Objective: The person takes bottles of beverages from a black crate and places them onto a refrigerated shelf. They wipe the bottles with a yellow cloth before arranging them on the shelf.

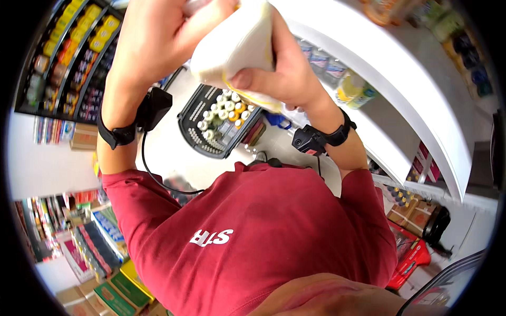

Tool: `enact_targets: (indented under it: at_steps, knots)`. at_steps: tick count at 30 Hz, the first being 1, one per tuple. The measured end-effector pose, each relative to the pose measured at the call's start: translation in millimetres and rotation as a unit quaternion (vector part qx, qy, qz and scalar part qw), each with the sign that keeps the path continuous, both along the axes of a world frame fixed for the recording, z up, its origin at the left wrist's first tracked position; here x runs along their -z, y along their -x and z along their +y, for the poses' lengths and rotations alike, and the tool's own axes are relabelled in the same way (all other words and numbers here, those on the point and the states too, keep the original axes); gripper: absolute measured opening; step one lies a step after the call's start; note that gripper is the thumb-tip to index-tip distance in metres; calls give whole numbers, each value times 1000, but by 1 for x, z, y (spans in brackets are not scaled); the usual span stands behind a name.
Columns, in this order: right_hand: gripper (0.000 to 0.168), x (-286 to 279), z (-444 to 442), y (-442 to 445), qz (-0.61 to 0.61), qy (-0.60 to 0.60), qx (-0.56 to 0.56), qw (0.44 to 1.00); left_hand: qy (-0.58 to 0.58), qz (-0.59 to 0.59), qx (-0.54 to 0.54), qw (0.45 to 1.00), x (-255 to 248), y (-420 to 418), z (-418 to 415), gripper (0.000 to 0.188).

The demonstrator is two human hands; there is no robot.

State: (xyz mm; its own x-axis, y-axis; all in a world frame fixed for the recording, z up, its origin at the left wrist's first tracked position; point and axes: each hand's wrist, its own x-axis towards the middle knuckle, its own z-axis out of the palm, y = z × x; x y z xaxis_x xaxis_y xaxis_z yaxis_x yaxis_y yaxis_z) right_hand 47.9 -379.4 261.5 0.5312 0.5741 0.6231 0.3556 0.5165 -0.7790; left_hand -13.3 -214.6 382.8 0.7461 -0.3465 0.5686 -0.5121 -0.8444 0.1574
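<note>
A white cloth-like item (pixel 237 51) with yellow edging is gripped in my right hand (pixel 288 67), thumb pressed on its near side. It is blurred, and its exact kind is unclear. My left hand (pixel 158 35) is raised beside it, fingers running out of view at the top edge. A pale object (pixel 194 5) shows between those fingers, too cut off to name. Below both hands stands a black plastic shopping basket (pixel 189 136). Inside are several bottles (pixel 229 106) with white caps, some with orange contents, and clear packs lie beside them.
White shelving (pixel 415 75) curves along the right, with bottles of yellow drink (pixel 350 89) on a lower tier. A dark rack of cans (pixel 75 51) stands at upper left. Stacked cartons (pixel 118 292) sit at lower left. Cables hang from both wrist-worn devices (pixel 154 108).
</note>
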Motion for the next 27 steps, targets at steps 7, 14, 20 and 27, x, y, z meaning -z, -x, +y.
enact_targets:
  at_steps: [7,14,20,27]
  knots:
    - [103,18,-115,20,-3,64,71,995,136,9,199,970,-48,-43,-94,14]
    - [97,24,-172,33,-80,18,366,927,-53,-30,293,954,-56,-36,-195,16]
    - [94,-41,-230,43,-158,-44,447,879,-22,-81,391,917,-75,-43,-253,13]
    - [26,-48,-312,42,-239,438,593,632,19,-99,369,924,-87,-96,-271,22]
